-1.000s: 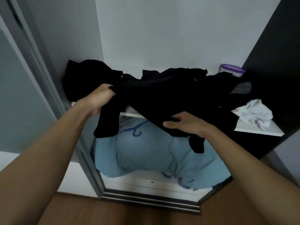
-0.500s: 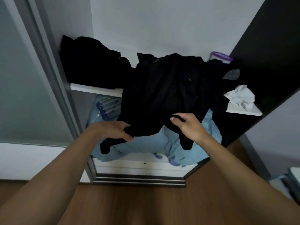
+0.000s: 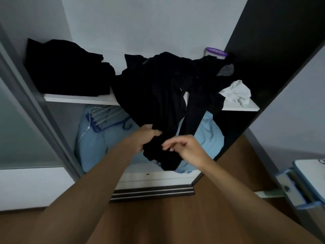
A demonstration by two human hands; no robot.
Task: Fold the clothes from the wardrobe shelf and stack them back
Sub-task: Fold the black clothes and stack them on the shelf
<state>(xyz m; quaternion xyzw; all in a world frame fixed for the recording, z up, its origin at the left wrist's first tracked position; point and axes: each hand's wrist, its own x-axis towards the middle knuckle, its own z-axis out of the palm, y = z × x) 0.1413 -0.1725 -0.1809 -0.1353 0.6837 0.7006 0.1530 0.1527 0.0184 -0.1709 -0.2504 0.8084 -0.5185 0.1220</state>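
Observation:
A black garment [image 3: 154, 95] hangs down over the front edge of the white wardrobe shelf [image 3: 73, 99], its upper part still lying on the shelf. My left hand [image 3: 144, 138] grips its lower end from the left. My right hand [image 3: 182, 147] hovers at the same bunch of cloth, fingers loosely curled, and I cannot tell whether they pinch it. A pile of black clothes [image 3: 66, 73] sits at the shelf's left. More dark clothes [image 3: 211, 73] and a crumpled white cloth [image 3: 237, 94] lie at the right.
Under the shelf lies a light blue bundle of bedding [image 3: 98, 143] with blue hangers [image 3: 105, 120] on it. A purple-rimmed container [image 3: 216, 52] stands at the shelf's back right. The sliding door frame [image 3: 35, 111] runs down the left. A pale blue drawer unit [image 3: 299, 184] stands at the right on the wood floor.
Both hands have come down and together, drawing the black garment off the shelf so it hangs below the edge. The right hand has loosened its hold.

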